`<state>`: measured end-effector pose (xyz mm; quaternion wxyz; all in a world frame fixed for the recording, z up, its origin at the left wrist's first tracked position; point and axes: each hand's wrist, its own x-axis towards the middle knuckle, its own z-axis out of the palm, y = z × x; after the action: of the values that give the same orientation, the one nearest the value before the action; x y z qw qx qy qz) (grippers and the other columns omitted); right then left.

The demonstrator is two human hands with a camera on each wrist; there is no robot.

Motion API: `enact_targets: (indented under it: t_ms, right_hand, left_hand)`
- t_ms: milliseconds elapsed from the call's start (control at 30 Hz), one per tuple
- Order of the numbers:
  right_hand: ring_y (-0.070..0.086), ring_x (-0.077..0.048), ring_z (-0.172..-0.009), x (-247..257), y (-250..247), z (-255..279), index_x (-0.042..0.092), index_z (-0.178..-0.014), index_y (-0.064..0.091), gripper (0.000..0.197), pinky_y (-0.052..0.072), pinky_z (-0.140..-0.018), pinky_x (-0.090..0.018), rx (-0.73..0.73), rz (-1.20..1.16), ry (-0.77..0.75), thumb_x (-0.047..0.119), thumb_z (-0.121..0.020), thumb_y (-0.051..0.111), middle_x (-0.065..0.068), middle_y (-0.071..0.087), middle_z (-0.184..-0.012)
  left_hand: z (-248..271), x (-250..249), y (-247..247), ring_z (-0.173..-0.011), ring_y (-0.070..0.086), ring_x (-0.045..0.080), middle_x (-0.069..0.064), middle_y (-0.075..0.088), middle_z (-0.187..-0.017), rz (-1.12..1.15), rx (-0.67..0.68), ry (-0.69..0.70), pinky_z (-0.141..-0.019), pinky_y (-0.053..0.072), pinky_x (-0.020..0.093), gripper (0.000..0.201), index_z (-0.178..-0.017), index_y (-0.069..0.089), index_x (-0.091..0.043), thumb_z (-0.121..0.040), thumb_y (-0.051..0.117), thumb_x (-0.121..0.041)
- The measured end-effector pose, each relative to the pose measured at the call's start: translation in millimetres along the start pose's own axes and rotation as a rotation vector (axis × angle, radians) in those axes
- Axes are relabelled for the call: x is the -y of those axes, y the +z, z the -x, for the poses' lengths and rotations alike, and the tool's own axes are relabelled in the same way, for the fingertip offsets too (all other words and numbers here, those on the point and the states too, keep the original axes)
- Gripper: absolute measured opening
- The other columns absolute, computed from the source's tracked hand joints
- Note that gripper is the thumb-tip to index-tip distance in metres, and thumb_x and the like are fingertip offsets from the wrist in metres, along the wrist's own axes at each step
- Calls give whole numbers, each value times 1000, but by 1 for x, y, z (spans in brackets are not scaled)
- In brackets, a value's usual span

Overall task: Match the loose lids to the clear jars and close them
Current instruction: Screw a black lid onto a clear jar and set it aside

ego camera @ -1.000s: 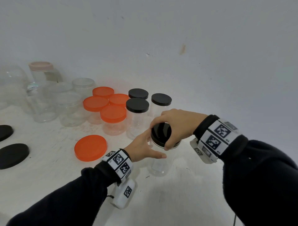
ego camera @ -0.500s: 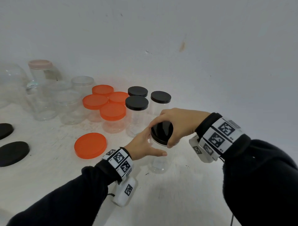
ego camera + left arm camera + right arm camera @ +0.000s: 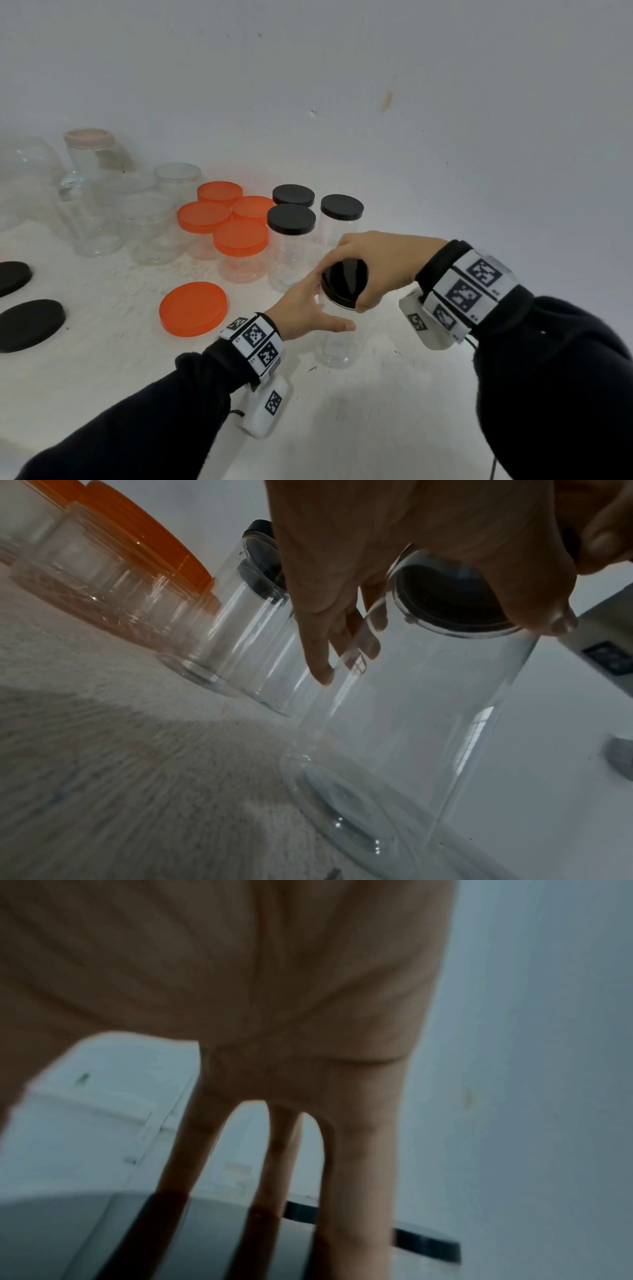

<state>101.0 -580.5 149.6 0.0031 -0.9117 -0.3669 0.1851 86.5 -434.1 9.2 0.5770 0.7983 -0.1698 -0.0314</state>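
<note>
A tall clear jar (image 3: 337,346) stands on the white table in front of me, with a black lid (image 3: 344,281) on its mouth. My right hand (image 3: 370,265) comes from above and curls its fingers round the lid's rim; the blurred right wrist view shows those fingers (image 3: 356,1191) over the black lid (image 3: 424,1242). My left hand (image 3: 308,308) wraps the jar's upper body, thumb in front. From the left wrist view the clear jar (image 3: 411,723) fills the frame, my fingers (image 3: 322,653) behind it and the lid (image 3: 452,599) at its top.
Behind stand three black-lidded jars (image 3: 291,240), several orange-lidded jars (image 3: 239,250) and open clear jars (image 3: 150,233) at far left. A loose orange lid (image 3: 193,308) lies left of my left hand, two large black lids (image 3: 30,323) at the left edge. A wall rises behind.
The view has shifted slightly. My right hand has turned a little on the black lid; the left hand keeps its hold on the jar.
</note>
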Motion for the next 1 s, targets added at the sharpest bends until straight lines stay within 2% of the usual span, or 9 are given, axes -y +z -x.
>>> enact_targets:
  t_ms: [200, 267, 400, 500, 667, 733, 867, 933, 1000]
  right_hand:
    - [52, -14, -70, 14, 17, -11, 16, -98, 57, 53, 41, -56, -23, -298, 167, 205, 62, -73, 63, 4, 50, -75]
    - [54, -17, -75, 15, 16, -10, 17, -101, 55, 56, 42, -60, -25, -283, 207, 241, 66, -75, 59, 4, 51, -78]
    - [47, -20, -112, 9, 1, -3, 35, -138, 33, 78, 46, -94, -37, 91, 93, 130, 47, -73, 74, 3, 41, -126]
    - [48, -18, -107, 6, -1, -4, 37, -130, 41, 73, 48, -88, -34, 38, 86, 70, 31, -68, 80, 3, 43, -119]
    - [53, -14, -77, 9, 15, -9, 22, -114, 51, 58, 44, -61, -24, -194, 94, 205, 58, -72, 67, 3, 51, -86]
    - [52, -16, -77, 11, 20, -9, 19, -115, 49, 62, 46, -64, -27, -235, 121, 260, 64, -74, 61, 3, 49, -84]
    - [49, -19, -106, 4, 9, -2, 37, -135, 33, 77, 48, -91, -36, 15, 1, 143, 53, -71, 72, 2, 40, -121]
    - [48, -18, -108, 2, 5, -2, 38, -131, 39, 74, 48, -91, -35, 31, -20, 74, 39, -69, 79, 3, 41, -119]
    - [51, -17, -100, 3, 8, -4, 34, -123, 48, 63, 50, -85, -33, -47, 4, 106, 43, -68, 78, 3, 47, -109]
  left_hand:
    - [0, 3, 1, -113, 51, -1, -15, 56, -122, 13, -21, -9, -90, 42, 21, 86, -131, 40, -28, -58, 84, -35]
    - [0, 3, 1, -114, 50, -1, -15, 56, -122, 5, -19, -13, -89, 41, 21, 89, -133, 39, -28, -57, 84, -38]
    - [-1, 1, -1, -119, 49, 2, -15, 54, -124, -27, 2, -14, -96, 41, 20, 82, -128, 40, -30, -60, 86, -33]
    - [0, 1, 0, -120, 47, 1, -16, 53, -124, -15, -5, -11, -96, 40, 18, 80, -128, 38, -32, -64, 85, -26]
    - [1, 3, 3, -116, 51, 0, -15, 56, -124, 22, -12, -16, -94, 42, 21, 93, -133, 40, -27, -53, 84, -44]
    - [1, 2, 3, -115, 51, -1, -15, 55, -124, 34, -9, -17, -90, 42, 20, 94, -134, 38, -27, -54, 83, -42]
    - [1, 0, 2, -118, 49, 1, -15, 55, -123, -18, -16, -2, -95, 39, 18, 82, -129, 39, -30, -61, 85, -32]
    - [1, 0, 2, -118, 48, -1, -17, 53, -123, -19, -20, -1, -96, 39, 15, 80, -128, 38, -33, -63, 85, -28]
    - [2, -1, 2, -118, 48, -2, -17, 53, -123, -4, -26, -1, -96, 39, 14, 80, -127, 38, -32, -63, 85, -27]
